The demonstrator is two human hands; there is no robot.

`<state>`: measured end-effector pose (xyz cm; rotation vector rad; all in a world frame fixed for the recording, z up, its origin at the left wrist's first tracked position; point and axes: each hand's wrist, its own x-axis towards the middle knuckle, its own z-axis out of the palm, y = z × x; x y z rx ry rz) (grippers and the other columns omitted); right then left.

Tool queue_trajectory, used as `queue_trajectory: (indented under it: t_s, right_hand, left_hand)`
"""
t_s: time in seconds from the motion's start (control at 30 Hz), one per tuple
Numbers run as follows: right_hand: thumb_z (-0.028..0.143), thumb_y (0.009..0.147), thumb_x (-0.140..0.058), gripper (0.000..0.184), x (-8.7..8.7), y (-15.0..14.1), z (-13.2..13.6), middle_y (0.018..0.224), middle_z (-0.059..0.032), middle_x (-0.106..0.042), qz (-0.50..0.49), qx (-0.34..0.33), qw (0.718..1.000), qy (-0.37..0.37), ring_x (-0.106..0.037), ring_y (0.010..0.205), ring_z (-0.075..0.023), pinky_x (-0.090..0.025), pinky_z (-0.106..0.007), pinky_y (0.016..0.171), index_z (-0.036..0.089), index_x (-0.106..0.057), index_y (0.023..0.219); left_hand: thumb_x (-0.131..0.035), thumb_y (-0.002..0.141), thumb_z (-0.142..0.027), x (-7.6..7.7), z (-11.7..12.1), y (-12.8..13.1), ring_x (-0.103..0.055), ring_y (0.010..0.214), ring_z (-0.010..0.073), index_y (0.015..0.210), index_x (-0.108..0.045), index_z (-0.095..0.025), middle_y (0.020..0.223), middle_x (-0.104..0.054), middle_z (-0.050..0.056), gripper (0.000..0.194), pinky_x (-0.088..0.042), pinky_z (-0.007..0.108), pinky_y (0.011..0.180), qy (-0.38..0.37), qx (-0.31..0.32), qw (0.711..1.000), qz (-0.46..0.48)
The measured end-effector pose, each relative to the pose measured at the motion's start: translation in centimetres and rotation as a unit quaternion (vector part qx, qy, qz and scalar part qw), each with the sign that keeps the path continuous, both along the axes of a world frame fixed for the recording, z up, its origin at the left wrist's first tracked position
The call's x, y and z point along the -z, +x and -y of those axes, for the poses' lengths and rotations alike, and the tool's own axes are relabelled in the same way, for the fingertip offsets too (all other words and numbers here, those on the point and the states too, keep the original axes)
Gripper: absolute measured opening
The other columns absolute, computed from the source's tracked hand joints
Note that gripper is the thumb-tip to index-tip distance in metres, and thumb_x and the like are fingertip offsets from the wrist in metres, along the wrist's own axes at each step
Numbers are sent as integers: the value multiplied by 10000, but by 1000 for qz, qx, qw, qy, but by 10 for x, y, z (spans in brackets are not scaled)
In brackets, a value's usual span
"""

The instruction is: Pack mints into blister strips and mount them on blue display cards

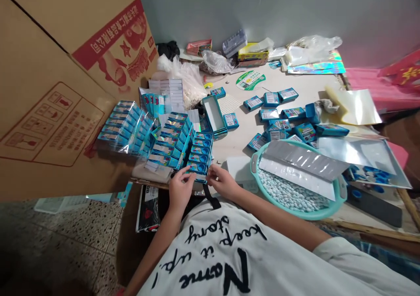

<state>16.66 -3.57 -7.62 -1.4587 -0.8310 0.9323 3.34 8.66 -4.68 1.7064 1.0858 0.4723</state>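
In the head view, both my hands are at the near end of a blue display box [210, 148] filled with a row of small blue packs [198, 158]. My left hand [181, 186] has thumb and forefinger closed at the box's near left corner. On the opposite corner, my right hand [224, 182] pinches with its fingers bent. A pale strip shows between the fingertips. Left of it stands another filled blue display box [169, 141], and farther left a wrapped bundle of blue packs [123, 127]. An open blue box [215, 114] lies just beyond.
A turquoise basin [254, 167] of small pale pieces, topped by a silver sheet [302, 160], stands at right. Behind it are several loose blue packs [293, 113]. A large carton [65, 90] borders the left side. Plastic bags [187, 79] lie near the wall.
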Motion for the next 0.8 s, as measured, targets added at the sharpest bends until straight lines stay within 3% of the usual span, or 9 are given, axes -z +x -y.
queue_trajectory:
  t_s: [0.17, 0.33, 0.43, 0.53, 0.63, 0.7, 0.8]
  right_hand:
    - [202, 811, -538, 105, 11, 2, -3, 681, 47, -539, 0, -11, 1000, -1, -542, 629, -137, -408, -252, 581, 231, -439, 832]
    - [332, 873, -539, 185, 25, -2, -11, 685, 49, -562, -27, -17, 999, -8, -607, 640, -140, -498, -281, 620, 240, -382, 844]
    - [456, 878, -589, 320, 37, -5, -16, 591, 69, -532, -5, -6, 999, -52, -612, 572, -155, -502, -279, 559, 245, -358, 810]
    - [395, 807, -708, 337, 42, 3, -9, 542, 66, -513, 79, 32, 989, -119, -550, 514, -150, -460, -272, 535, 230, -423, 731]
    - [229, 780, -689, 180, 30, 37, 19, 645, 23, -569, 193, 107, 959, -179, -563, 643, -167, -465, -294, 656, 215, -518, 727]
    - [172, 792, -630, 62, 14, 77, 51, 851, -40, -637, 262, 175, 924, -219, -588, 853, -203, -461, -327, 806, 206, -586, 819]
    - [165, 843, -548, 299, -10, 149, 108, 1258, -188, -540, 336, 307, 835, -310, -451, 1198, -311, -356, -474, 1001, 152, -587, 1139]
  left_hand:
    - [-747, 764, -401, -3, -7, 5, -680, 777, 219, 1137, -699, -195, 824, -763, 66, 429, -477, 327, 802, 63, 23, 997, -35]
    - [-770, 721, -393, 4, -16, 2, -594, 743, 191, 1157, -694, -212, 953, -714, 65, 478, -480, 320, 774, 152, 48, 984, -73]
    - [-717, 772, -447, 9, -20, 1, -564, 671, 179, 1092, -709, -186, 833, -678, 42, 413, -487, 312, 714, 193, 78, 973, -101]
    - [-669, 828, -431, 9, -21, -2, -595, 718, 197, 996, -719, -174, 821, -672, 50, 311, -487, 328, 747, 227, 97, 965, -89]
    - [-646, 869, -362, 5, -19, -10, -626, 779, 200, 941, -704, -172, 869, -670, 61, 212, -497, 323, 779, 289, 108, 951, -24]
    - [-657, 869, -318, 2, -16, -15, -624, 767, 190, 929, -697, -179, 875, -663, 57, 157, -500, 316, 775, 318, 118, 940, 28]
    - [-696, 845, -301, -6, -10, -18, -609, 726, 180, 971, -695, -197, 879, -659, 43, 163, -498, 316, 767, 338, 159, 926, 56]
